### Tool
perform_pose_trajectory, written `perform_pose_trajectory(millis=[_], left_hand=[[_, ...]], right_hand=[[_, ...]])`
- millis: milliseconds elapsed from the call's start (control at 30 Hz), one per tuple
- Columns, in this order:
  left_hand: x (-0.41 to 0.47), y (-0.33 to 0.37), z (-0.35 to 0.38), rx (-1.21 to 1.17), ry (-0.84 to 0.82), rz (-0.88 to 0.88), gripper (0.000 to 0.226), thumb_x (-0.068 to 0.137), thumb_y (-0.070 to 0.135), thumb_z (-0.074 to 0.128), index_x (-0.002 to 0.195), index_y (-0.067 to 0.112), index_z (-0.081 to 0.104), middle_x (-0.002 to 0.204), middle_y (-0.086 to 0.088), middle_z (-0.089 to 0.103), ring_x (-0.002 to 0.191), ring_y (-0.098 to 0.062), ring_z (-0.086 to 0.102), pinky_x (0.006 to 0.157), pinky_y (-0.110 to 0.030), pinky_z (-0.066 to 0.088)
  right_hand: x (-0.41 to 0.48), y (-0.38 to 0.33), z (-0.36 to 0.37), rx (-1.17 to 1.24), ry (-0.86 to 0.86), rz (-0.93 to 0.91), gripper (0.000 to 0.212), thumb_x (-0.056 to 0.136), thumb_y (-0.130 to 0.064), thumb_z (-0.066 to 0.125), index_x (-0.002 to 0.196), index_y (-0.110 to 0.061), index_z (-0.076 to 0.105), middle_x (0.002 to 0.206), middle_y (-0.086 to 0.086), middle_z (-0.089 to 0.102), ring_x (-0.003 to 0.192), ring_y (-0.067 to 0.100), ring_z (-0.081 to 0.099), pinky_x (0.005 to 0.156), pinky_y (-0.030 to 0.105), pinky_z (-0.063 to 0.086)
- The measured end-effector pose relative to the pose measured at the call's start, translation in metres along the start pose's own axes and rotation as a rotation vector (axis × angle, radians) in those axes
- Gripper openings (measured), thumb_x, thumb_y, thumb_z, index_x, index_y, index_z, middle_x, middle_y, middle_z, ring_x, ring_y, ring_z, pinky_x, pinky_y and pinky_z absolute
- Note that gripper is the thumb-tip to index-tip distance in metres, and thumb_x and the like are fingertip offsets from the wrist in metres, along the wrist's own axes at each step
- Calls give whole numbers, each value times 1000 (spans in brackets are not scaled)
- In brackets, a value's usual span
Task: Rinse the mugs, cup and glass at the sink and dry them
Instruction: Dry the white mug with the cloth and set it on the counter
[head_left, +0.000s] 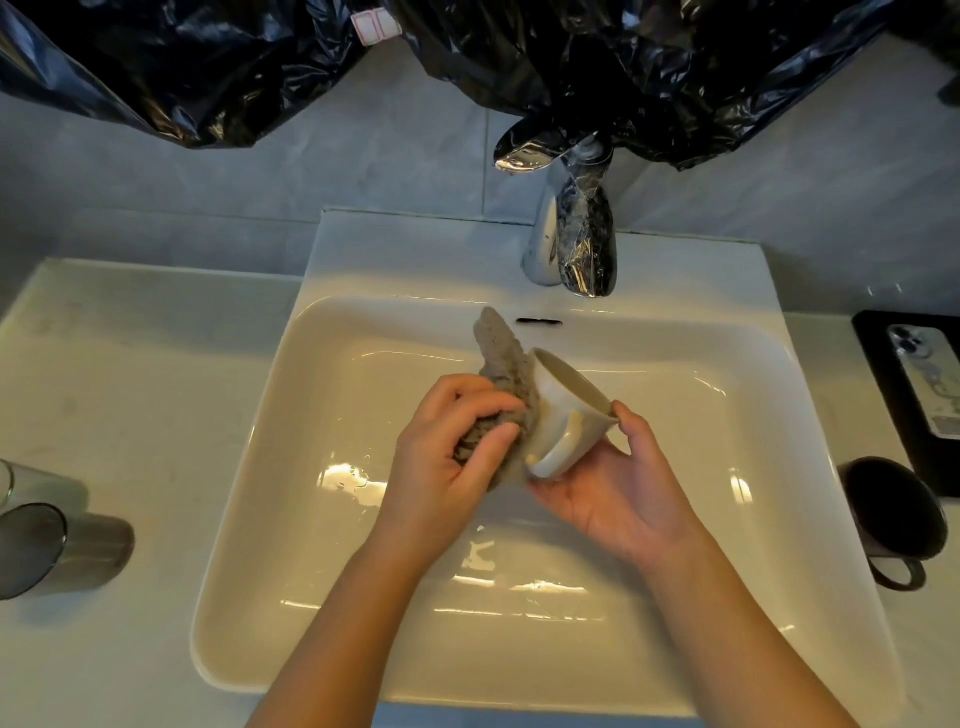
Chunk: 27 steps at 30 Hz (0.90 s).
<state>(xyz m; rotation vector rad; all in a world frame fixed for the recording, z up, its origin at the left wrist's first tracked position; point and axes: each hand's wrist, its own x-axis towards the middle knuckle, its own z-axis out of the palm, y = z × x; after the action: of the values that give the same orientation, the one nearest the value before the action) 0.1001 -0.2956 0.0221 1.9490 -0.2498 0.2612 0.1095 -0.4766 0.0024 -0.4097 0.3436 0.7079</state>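
Over the white sink basin (291, 519) my right hand (613, 493) holds a white mug (563, 415), tilted with its mouth facing up and to the right and its handle toward me. My left hand (441, 462) grips a grey cloth (506, 369) and presses it against the mug's left side. A dark mug (888, 514) stands on the counter at the right. Two grey glass tumblers stand on the left counter, one (57, 548) in front and another (21, 480) behind it at the frame's edge.
A chrome tap (566, 228), partly wrapped in black plastic, stands behind the basin with no water running. Black plastic sheeting (260, 62) hangs along the wall. A phone (930, 379) lies on a black tray (883, 374) at the far right.
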Motion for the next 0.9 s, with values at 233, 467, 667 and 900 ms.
perform_pose_trajectory(millis=[233, 467, 667, 900], left_hand=[[9, 2, -4, 167, -123, 236, 21, 86, 16, 65, 107, 16, 69, 130, 15, 56, 114, -20, 52, 98, -25, 42], [-10, -11, -8, 302, -148, 275, 32, 92, 16, 57, 123, 13, 65, 115, 1, 58, 106, -18, 53, 92, -26, 45], [8, -4, -7, 285, -156, 343, 25, 90, 8, 61, 112, 11, 72, 138, -8, 52, 127, -27, 49, 104, -35, 43], [7, -9, 1, 294, -97, 345, 26, 91, 6, 59, 114, 10, 71, 133, -8, 57, 116, -24, 57, 96, -33, 49]], right_hand=[[3, 5, -1, -59, 35, 14, 90, 66, -39, 85, 144, -16, 48, 144, 21, 49, 121, 44, 57, 100, 61, 42], [-1, -2, 1, 24, 42, -69, 79, 82, -46, 65, 149, -16, 38, 144, 27, 48, 130, 45, 49, 100, 59, 47], [1, 4, 0, 8, 5, -16, 73, 83, -45, 67, 147, -17, 44, 146, 20, 49, 126, 40, 54, 97, 56, 49], [1, 4, 0, -12, 30, 4, 76, 68, -37, 84, 137, -17, 57, 138, 18, 56, 120, 40, 59, 97, 56, 47]])
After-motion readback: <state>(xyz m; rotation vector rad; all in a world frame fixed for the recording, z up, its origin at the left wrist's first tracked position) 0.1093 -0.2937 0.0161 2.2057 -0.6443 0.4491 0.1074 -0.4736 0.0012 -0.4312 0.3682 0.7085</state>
